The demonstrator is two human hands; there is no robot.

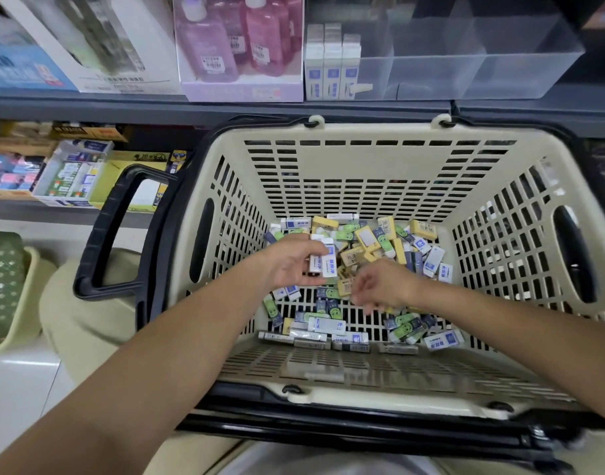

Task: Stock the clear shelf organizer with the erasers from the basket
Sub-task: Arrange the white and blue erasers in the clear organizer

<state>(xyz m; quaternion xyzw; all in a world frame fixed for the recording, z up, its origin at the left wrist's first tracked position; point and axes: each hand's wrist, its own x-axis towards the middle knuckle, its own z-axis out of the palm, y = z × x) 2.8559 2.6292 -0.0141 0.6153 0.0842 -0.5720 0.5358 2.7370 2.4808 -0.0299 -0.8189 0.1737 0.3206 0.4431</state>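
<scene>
Head view. Left hand [291,265] reaches into the basket [380,173]; its fingers [303,241] are curled round a small stack of white-and-blue erasers [323,260], held just above the pile. Right hand [385,286] is beside it, with fingers curled and blurred. A yellow eraser [345,287] sits at their tips; cannot tell whether they grip it.

The basket is cream with slotted walls and black handles. Loose erasers [397,245] cover its floor: white-and-blue, yellow, and green with smiley faces.

On the shelf [191,109] above, the clear organizer [482,73] has stocked erasers [332,73] standing in rows in its left compartment. Just beside it stands a lilac box of pink bottles [239,46].

The wrapper print is too small to read.
</scene>
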